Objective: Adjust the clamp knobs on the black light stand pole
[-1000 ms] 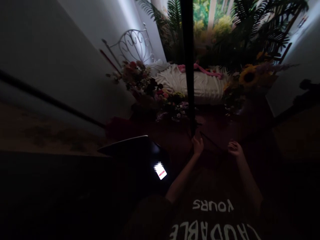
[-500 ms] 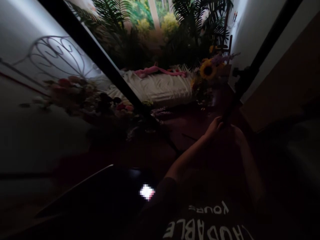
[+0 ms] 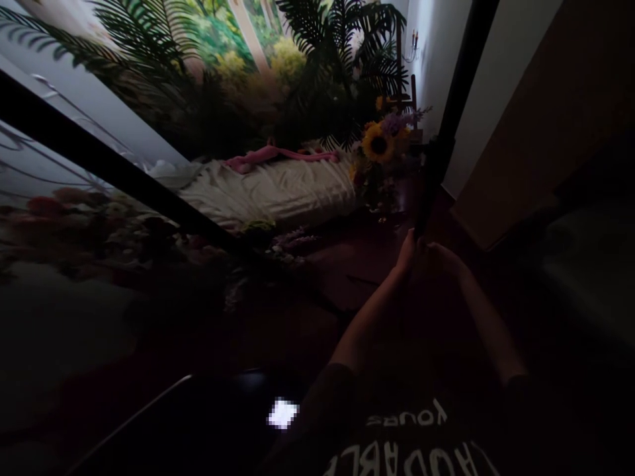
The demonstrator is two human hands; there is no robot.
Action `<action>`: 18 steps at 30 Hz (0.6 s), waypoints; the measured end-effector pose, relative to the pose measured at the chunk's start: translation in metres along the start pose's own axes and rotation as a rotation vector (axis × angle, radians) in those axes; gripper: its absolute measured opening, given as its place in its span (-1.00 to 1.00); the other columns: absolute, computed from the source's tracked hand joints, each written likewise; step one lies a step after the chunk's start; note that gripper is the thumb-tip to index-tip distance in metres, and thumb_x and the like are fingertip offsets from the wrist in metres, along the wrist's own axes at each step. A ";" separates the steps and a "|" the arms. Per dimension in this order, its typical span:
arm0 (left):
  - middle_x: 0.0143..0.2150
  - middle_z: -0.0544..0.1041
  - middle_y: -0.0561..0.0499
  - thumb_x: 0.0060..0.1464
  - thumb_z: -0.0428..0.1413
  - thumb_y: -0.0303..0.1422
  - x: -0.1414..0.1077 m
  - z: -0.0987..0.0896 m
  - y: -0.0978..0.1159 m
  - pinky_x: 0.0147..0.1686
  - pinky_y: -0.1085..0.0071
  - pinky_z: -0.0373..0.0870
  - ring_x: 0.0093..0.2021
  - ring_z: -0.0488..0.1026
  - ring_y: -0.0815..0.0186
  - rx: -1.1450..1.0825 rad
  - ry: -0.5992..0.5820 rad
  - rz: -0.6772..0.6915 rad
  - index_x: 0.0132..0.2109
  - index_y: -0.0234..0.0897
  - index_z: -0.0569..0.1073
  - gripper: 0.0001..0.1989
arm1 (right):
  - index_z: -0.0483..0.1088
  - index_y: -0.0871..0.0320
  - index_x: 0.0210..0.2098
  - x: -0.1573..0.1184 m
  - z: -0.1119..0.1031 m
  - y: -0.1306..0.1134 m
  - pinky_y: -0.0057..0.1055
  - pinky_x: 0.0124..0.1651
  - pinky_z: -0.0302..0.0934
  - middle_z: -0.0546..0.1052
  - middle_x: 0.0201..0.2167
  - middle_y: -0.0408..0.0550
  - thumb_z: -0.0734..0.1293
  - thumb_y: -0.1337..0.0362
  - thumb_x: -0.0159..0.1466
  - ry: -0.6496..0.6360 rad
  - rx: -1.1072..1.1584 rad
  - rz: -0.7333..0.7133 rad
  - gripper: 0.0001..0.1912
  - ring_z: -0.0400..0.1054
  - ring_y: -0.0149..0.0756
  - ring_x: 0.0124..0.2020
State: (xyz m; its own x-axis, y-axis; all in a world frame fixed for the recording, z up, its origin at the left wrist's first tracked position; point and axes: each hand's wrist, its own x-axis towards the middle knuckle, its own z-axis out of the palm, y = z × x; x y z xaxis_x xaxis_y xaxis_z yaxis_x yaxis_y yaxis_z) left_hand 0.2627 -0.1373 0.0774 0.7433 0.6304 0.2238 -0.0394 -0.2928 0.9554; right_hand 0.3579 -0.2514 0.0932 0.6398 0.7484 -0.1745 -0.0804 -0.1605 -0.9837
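A dark stand pole [image 3: 454, 109] slants down from the top right, with a thicker clamp or collar [image 3: 437, 149] partway along it. My left hand [image 3: 407, 251] is closed around its lower part, thumb side up. From the right, my right hand [image 3: 443, 256] reaches the same spot, its fingers bent in against the pole just below the left. Deep shadow hides most of both hands' fingers and the stand's foot.
Another dark pole [image 3: 124, 182] crosses the left side. Behind it are a cloth-draped bench [image 3: 297, 192] with a pink plush toy [image 3: 268, 156], sunflowers [image 3: 378, 142], palm leaves [image 3: 342, 46] and pink flowers [image 3: 47, 208]. A dark flat-topped object [image 3: 198, 423] stands at lower left, and a brown panel [image 3: 516, 145] at right.
The view has swung to the right, so the scene shifts left. The pole stands more upright in view. My right hand has come in closer to the left hand and the pole.
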 end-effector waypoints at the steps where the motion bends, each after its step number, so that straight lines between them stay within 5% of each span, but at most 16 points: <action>1: -0.10 0.55 -0.15 0.26 -0.01 -0.33 0.001 0.001 0.000 -0.04 0.29 0.41 -0.08 0.51 0.19 0.006 0.004 -0.010 0.13 -0.27 0.30 -0.68 | 0.32 0.07 -0.45 0.000 -0.001 0.002 -0.43 -0.38 0.36 0.49 -0.50 -0.21 0.38 0.22 0.15 -0.003 0.010 -0.019 -0.86 0.44 -0.36 -0.40; 6: -0.17 0.56 -0.12 0.25 -0.01 -0.33 0.003 0.005 -0.007 -0.09 0.30 0.41 -0.14 0.52 0.21 0.019 0.020 -0.025 0.12 -0.27 0.30 -0.68 | 0.32 0.08 -0.39 -0.003 -0.009 0.011 -0.48 -0.37 0.25 0.43 -0.46 -0.23 0.55 0.05 -0.08 0.056 -0.106 -0.210 -0.57 0.31 -0.39 -0.43; 9: -0.18 0.55 -0.12 0.25 -0.01 -0.33 0.003 0.005 -0.010 -0.12 0.32 0.42 -0.17 0.52 0.22 0.017 0.011 -0.002 0.12 -0.27 0.29 -0.68 | 0.38 0.08 -0.34 -0.007 -0.008 0.015 -0.40 -0.27 0.27 0.45 -0.33 -0.12 0.49 0.04 0.07 0.229 -0.415 -0.417 -0.67 0.33 -0.32 -0.35; 13: -0.20 0.56 -0.09 0.25 0.00 -0.34 0.002 0.004 -0.010 -0.14 0.35 0.42 -0.20 0.52 0.26 0.029 0.028 0.013 0.08 -0.26 0.32 -0.72 | 0.45 0.08 -0.27 -0.017 0.001 0.023 -0.32 -0.14 0.30 0.48 -0.06 0.05 0.28 0.18 0.30 0.332 -0.792 -0.510 -0.86 0.39 -0.22 -0.18; 18: -0.16 0.57 -0.12 0.26 0.00 -0.32 0.001 0.003 -0.007 -0.12 0.34 0.43 -0.18 0.53 0.25 0.037 0.033 0.027 0.07 -0.27 0.33 -0.73 | 0.47 0.03 -0.19 -0.026 0.006 0.029 -0.17 0.04 0.32 0.47 -0.02 0.07 0.20 0.22 0.35 0.393 -0.821 -0.542 -0.79 0.38 -0.12 0.00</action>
State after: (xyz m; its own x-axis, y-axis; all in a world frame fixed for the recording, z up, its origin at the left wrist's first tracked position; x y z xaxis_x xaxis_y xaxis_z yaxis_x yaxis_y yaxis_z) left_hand 0.2663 -0.1365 0.0700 0.7198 0.6451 0.2564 -0.0343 -0.3359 0.9413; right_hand 0.3344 -0.2718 0.0687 0.6494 0.6133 0.4495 0.7372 -0.3630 -0.5698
